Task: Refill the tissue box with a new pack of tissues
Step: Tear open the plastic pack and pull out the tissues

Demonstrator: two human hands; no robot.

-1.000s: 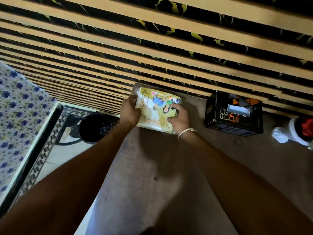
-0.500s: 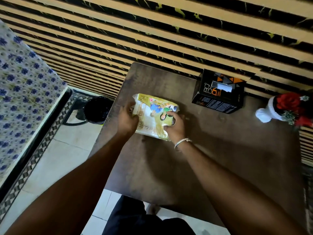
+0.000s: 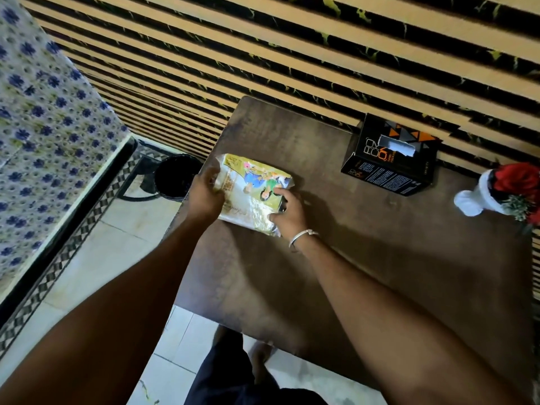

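- The pack of tissues (image 3: 253, 194) lies flat on the brown table (image 3: 380, 258), near the table's left edge.
- The left hand (image 3: 204, 197) grips the left end of the pack. Its fingers curl under the wrapper, so the fingertips are hidden.
- The right hand (image 3: 287, 211) holds the right end of the pack, with the fingers pressed on top. A thin bracelet (image 3: 301, 236) sits on that wrist.
- The pictures and words on the pack are too blurry to read.
- The black tissue box (image 3: 390, 156) stands at the back of the table, well to the right of the pack, touching the striped wall (image 3: 263, 54). A bit of white tissue pokes out of its top slot.
- A white vase with red flowers (image 3: 505, 191) is at the table's right edge, partly cut off.
- A dark bin (image 3: 175, 176) stands on the floor left of the table, and the table hides part of it.
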